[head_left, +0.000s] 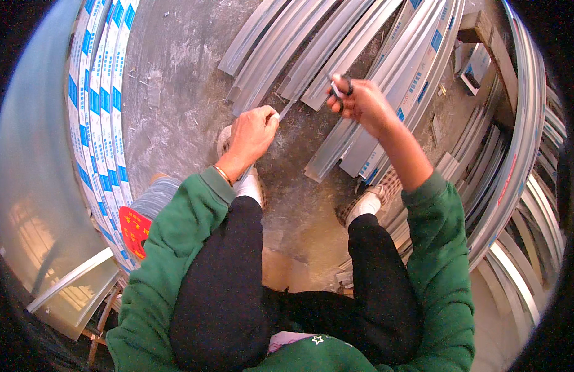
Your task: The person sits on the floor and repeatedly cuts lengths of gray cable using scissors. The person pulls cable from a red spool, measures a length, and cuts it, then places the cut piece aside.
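Observation:
My right hand is raised over the ends of the metal profiles and slightly blurred. Its fingers are closed around small scissors with black finger loops; the blades are hard to make out. Lower and to the left, above my left shoe, my left hand is closed in a pinch. From its fingertips a thin pale strip seems to run toward the profiles. Several long silvery metal profiles lie on the floor ahead, their near ends just beyond my hands.
Profiles with blue-and-white film stand along the left, beside a red card. More wrapped profiles lie at right, near a wooden beam and stacked metal lengths. Scraps litter the grey concrete floor.

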`<state>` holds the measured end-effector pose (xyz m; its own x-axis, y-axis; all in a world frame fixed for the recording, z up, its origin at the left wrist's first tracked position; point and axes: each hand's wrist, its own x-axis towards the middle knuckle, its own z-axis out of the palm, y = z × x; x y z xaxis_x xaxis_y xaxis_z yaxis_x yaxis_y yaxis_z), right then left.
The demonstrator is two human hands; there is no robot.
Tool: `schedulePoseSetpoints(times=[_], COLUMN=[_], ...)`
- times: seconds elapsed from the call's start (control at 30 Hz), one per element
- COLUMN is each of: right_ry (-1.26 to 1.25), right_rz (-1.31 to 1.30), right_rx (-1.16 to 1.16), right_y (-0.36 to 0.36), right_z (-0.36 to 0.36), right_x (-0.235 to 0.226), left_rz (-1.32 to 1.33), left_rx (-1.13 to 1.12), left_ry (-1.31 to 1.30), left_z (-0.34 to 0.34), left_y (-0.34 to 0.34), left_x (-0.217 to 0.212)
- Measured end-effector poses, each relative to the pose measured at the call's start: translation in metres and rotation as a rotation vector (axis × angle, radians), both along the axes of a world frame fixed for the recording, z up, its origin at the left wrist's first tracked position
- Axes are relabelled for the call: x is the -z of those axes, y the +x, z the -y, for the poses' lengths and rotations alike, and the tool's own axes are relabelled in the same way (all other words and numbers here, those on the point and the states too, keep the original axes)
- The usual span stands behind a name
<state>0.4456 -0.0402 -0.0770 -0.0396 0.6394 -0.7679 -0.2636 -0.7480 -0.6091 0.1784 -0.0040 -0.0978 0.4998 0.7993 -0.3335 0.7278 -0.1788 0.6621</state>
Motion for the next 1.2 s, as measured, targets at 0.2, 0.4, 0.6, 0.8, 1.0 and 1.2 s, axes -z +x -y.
schedulePoseSetpoints(times=[0.2, 0.4, 0.6, 0.8, 1.0, 1.2], right_ry=[-0.058, -0.044, -0.059, -0.04, -0.019, -0.002], right_rz=[-0.132, -0.14, -0.122, -0.139, -0.141, -0.097], right_rx=[0.003, 0.016, 0.019, 0.012, -0.003, 0.013], right_y=[-0.026, -0.029, -0.032, -0.029, -0.028, -0.034], right_z=[0.015, 0.007, 0.008, 0.009, 0.01, 0.009], right_x=[-0.007, -0.003, -0.003, 0.001, 0.002, -0.001], left_rz=[0.066, 0.081, 0.114, 0.065, 0.002, 0.014], left_rx=[0.038, 0.091, 0.114, 0.164, 0.163, 0.171], left_ry=[0.262, 0.369, 0.338, 0.306, 0.211, 0.212], left_z=[-0.028, -0.061, -0.078, -0.082, -0.087, -0.087], left_y=[0.021, 0.054, 0.075, 0.085, 0.089, 0.088], left_x=[0.001, 0.014, 0.026, 0.028, 0.028, 0.027])
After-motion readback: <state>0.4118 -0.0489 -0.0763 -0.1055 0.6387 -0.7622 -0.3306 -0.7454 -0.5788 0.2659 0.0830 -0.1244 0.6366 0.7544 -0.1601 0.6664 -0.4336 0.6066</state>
